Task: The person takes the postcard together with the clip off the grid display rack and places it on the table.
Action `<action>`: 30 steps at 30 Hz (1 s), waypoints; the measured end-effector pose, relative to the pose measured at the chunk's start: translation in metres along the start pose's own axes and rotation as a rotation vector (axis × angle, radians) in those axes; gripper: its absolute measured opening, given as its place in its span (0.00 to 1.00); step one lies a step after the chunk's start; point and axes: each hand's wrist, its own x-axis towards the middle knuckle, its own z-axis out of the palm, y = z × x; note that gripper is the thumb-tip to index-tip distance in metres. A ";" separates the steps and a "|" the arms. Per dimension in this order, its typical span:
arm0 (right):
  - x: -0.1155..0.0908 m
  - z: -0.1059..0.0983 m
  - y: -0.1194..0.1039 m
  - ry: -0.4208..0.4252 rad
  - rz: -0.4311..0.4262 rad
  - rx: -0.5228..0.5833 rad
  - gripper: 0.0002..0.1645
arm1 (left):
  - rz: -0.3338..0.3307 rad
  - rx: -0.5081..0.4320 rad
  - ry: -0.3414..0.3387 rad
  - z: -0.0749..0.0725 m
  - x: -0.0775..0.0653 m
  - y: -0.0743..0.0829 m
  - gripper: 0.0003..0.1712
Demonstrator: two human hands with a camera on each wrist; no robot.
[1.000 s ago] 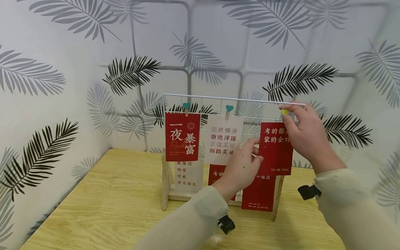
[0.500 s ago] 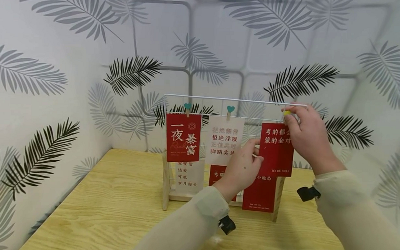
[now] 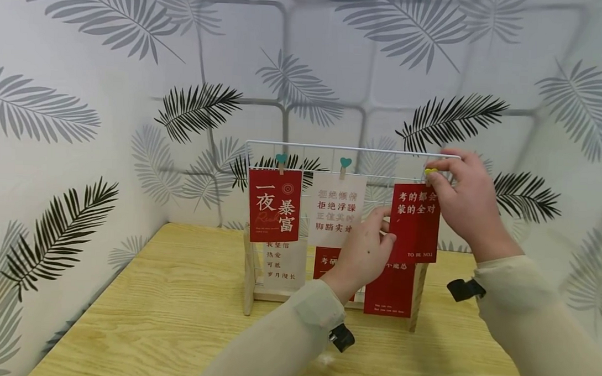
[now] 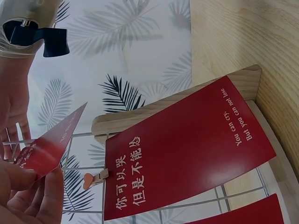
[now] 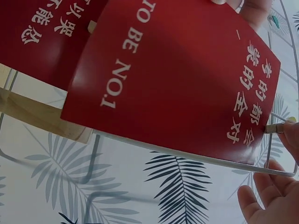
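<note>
A red card [image 3: 411, 233] printed "TO BE NO.1" is held at the right end of a wire rack [image 3: 249, 286] with wooden legs, which is stood on a counter [image 3: 177, 300]. The card's left edge is pinched by the left hand [image 3: 365, 251], the thumb being laid on the printed face. Above it and to the right, a yellow heart clip [image 3: 431, 172] is gripped between the thumb and fingers of the right hand [image 3: 467, 196]. The relation that matters is that of clip to top edge: the card's long axis is kept nearly upright, and its top edge is met by the clip's wooden end right of the middle, beside the rack's wire. Whether card and wire are both bitten by the clip cannot be told. The clip is reached by the right hand alone; the left hand is placed lower, at the card's side. Farther left in the same row, another red card [image 3: 274, 206] and a white card [image 3: 337, 206] are hung from 2 teal heart clips [image 3: 345, 163]. Below the held card, a lower red card [image 3: 388, 296] is partly covered by it, and beside that lower card's top edge an orange heart clip [image 4: 88, 181] is seen in the left wrist view.
</note>
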 end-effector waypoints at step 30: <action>-0.001 -0.013 -0.005 -0.033 0.111 0.077 0.24 | 0.024 0.053 0.027 -0.005 -0.002 0.003 0.26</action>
